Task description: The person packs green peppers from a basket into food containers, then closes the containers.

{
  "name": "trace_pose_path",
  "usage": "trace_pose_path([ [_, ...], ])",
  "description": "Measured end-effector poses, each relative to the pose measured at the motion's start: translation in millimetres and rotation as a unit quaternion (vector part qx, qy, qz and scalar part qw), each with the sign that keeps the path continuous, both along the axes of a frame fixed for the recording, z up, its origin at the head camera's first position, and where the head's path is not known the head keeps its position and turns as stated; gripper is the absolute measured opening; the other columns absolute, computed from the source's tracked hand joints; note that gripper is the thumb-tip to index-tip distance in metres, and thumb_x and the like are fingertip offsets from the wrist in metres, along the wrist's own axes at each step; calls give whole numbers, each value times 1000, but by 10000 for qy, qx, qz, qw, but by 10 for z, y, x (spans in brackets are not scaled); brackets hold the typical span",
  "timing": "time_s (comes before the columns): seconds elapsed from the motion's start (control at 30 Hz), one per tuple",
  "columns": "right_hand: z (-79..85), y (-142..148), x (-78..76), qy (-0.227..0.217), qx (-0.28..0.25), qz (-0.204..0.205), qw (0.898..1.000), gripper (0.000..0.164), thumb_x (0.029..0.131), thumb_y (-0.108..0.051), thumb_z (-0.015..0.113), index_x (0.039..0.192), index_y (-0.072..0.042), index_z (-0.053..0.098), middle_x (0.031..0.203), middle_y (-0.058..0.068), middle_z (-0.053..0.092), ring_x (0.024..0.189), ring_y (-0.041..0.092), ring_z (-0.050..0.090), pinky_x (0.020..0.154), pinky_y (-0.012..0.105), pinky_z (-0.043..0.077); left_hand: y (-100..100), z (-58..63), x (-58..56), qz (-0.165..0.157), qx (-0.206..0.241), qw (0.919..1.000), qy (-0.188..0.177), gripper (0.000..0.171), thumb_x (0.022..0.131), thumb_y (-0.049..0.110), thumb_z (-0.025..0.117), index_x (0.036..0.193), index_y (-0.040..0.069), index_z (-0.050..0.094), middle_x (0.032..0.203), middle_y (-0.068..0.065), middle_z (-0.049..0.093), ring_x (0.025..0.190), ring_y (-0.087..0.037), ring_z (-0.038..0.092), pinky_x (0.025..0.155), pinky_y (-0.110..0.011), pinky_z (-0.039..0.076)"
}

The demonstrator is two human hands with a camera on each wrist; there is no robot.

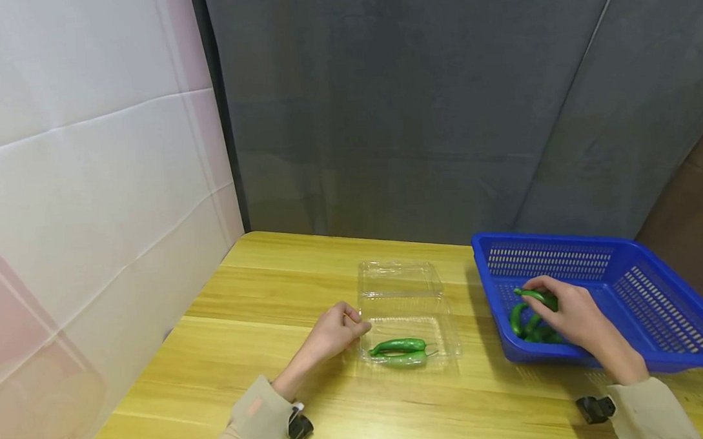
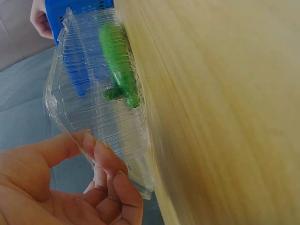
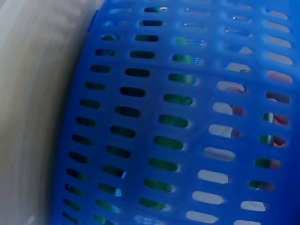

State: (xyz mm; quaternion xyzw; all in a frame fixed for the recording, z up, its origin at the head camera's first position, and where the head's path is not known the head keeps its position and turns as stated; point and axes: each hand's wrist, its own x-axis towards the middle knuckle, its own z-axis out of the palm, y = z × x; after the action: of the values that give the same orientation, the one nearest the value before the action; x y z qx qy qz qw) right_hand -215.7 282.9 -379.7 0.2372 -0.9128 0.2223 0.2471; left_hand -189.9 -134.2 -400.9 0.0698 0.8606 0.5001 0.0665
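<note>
A clear plastic clamshell box (image 1: 409,308) lies with its lid raised back on the table, two green peppers (image 1: 399,345) side by side near its front. My left hand (image 1: 335,330) pinches the box's left edge between thumb and fingers, seen closely in the left wrist view. Over the blue basket (image 1: 609,359), my right hand (image 1: 572,308) grips a green pepper (image 1: 537,296) between thumb and fingers. Several more green peppers (image 1: 529,326) lie beneath it in the basket's left part. In the right wrist view the basket's slotted wall (image 3: 187,122) hides most of that hand.
The wooden table (image 1: 262,313) runs back to a dark grey curtain (image 1: 371,115). A white panel (image 1: 105,157) stands along the left. The basket's raised rim (image 1: 488,292) stands between the box and the peppers inside it.
</note>
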Motion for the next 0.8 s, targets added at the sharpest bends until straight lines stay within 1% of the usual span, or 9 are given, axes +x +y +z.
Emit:
trace_pose_path([
  [0.13, 24, -33, 15, 155, 2, 21, 9999, 21, 83, -1, 80, 101, -9, 73, 92, 4, 74, 78, 24, 69, 64, 42, 54, 2, 1, 3, 6, -8, 10000, -10, 25, 96, 18, 70, 103, -1, 56, 72, -9, 61, 60, -22, 58, 61, -31, 47],
  [0.2, 39, -50, 22, 249, -9, 54, 9997, 21, 84, -2, 80, 102, -10, 74, 95, 5, 74, 84, 28, 70, 69, 46, 54, 2, 1, 4, 5, 2, 10000, -13, 25, 96, 18, 70, 103, -1, 56, 72, -9, 61, 60, -22, 58, 61, -31, 47],
  [0.27, 55, -65, 29, 360, -27, 109, 9993, 22, 84, -3, 80, 103, -11, 75, 98, 5, 74, 87, 29, 70, 72, 47, 54, 2, 2, 5, 11, 15, 10000, -19, 25, 96, 18, 70, 103, -1, 56, 72, -9, 61, 60, -22, 57, 61, -31, 47],
  [0.33, 71, -75, 35, 466, -35, 167, 9988, 23, 84, -3, 80, 104, -11, 76, 99, 4, 75, 89, 28, 70, 74, 41, 54, 3, 3, 7, 16, 7, 10000, -17, 25, 96, 19, 70, 103, -1, 56, 72, -9, 60, 60, -22, 57, 61, -31, 47],
  [0.5, 110, -99, 47, 677, -82, 264, 9973, 28, 81, -1, 82, 106, -12, 77, 100, 3, 75, 89, 26, 70, 77, 22, 50, 3, 6, 9, 12, -2, 10000, -6, 26, 96, 19, 71, 103, -1, 56, 71, -9, 60, 60, -22, 57, 61, -31, 47],
  [0.57, 126, -114, 52, 740, -112, 298, 9968, 30, 79, 0, 83, 106, -12, 77, 99, 3, 75, 88, 26, 70, 77, 18, 49, 3, 6, 9, 6, -3, 10000, 4, 26, 96, 19, 71, 103, -1, 56, 71, -9, 60, 60, -22, 57, 62, -31, 47],
  [0.8, 163, -187, 49, 973, -212, 452, 9940, 34, 77, 2, 84, 107, -12, 76, 99, 2, 75, 87, 24, 69, 79, 17, 47, 2, 5, 11, 10, 42, 10000, 1, 25, 96, 18, 70, 103, -1, 56, 71, -9, 60, 61, -22, 57, 61, -31, 46],
])
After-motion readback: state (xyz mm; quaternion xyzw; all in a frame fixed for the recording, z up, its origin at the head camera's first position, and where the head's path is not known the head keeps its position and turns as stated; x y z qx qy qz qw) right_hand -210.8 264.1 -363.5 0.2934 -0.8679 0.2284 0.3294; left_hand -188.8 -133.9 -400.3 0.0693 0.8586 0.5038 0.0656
